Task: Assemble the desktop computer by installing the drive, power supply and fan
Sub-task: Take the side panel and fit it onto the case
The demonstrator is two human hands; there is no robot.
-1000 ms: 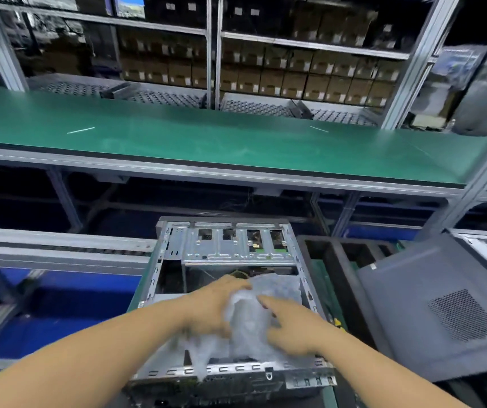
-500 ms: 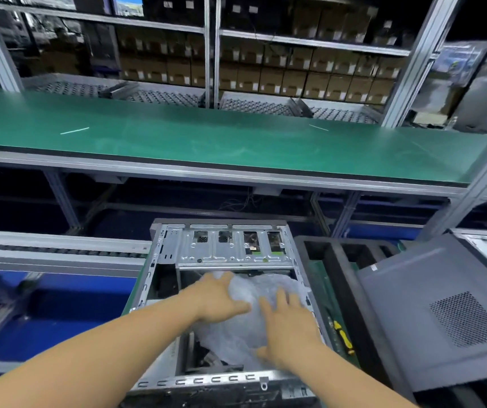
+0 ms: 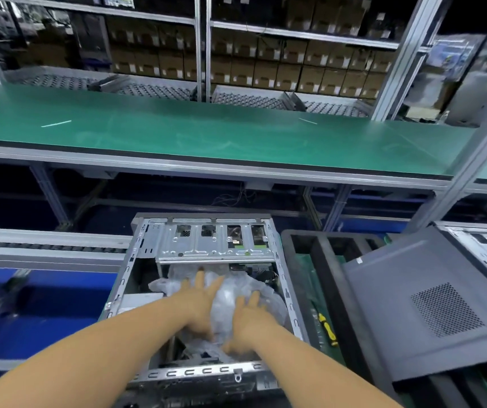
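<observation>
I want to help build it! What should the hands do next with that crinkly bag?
Probably lift the plastic bag out of the open computer case. Both the left hand and right hand lie on it, and it covers the space where parts go.

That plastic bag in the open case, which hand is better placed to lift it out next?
Probably the left hand: it lies flat across the middle of the plastic bag inside the computer case, while the right hand rests nearer its right edge.

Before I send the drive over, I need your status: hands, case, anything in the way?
Left hand and right hand flat on plastic bag. Bag inside open case. Drive bay blocked by bag.
</observation>
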